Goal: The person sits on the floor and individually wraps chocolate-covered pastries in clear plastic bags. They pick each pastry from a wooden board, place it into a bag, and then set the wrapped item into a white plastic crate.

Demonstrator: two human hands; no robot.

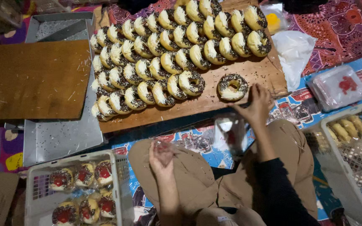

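Doughnuts, topped w/ choc sprinkles + grated cheese: approx. four overlapping rows on wooden board, unwrapped.
Single doughnut: lies apart at board's near edge, just beside right hand.
Right hand: fingers pinched on top edge of clear plastic bag; bag hangs just below board edge, over lap; looks empty, though blurred.
Left hand: palm up, fingers loosely curled, below board, grasps nothing visible.
White crate, below-left of board: holds bagged doughnuts w/ red labels; done stock, partly filled.
Second crate, right of board: long pastries inside.
Spare bags: at board's right edge.
Metal tray, left of board.
Est. progress: small share packed; most of board left.
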